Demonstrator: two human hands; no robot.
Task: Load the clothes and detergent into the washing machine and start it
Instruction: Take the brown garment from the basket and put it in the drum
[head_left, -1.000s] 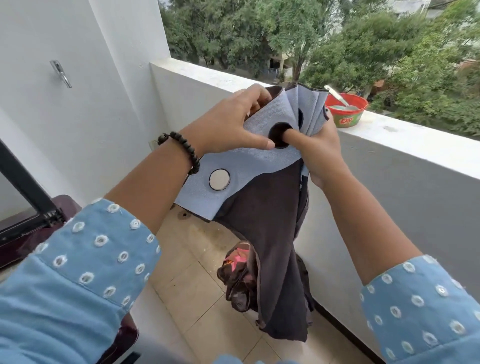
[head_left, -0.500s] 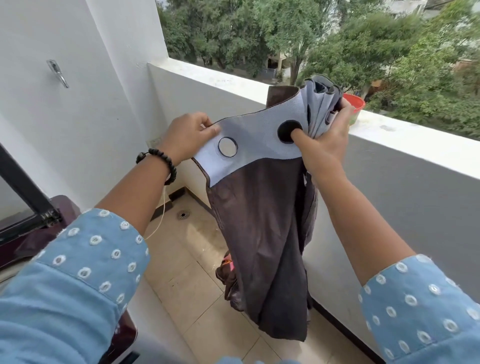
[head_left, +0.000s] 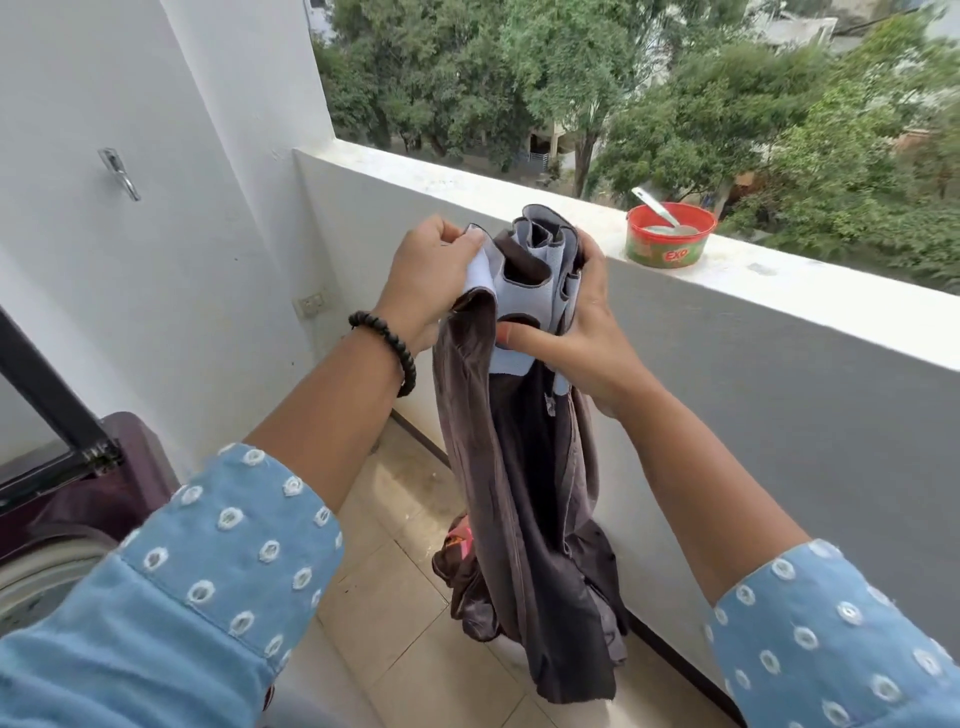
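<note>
Left hand (head_left: 428, 275) and right hand (head_left: 582, 332) both grip the bunched grey top band of a brown curtain (head_left: 524, 493), its lower end hanging toward the floor tiles (head_left: 389, 597).

Brown curtain (head_left: 524, 519) — pale-blue band; red-green tub (head_left: 669, 236).

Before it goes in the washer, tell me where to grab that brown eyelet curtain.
Grip the brown eyelet curtain at its bunched pale-blue header band, coming from either side, as the left hand and right hand do. The pleats stack compactly there; below, the cloth hangs long and loose.
</note>
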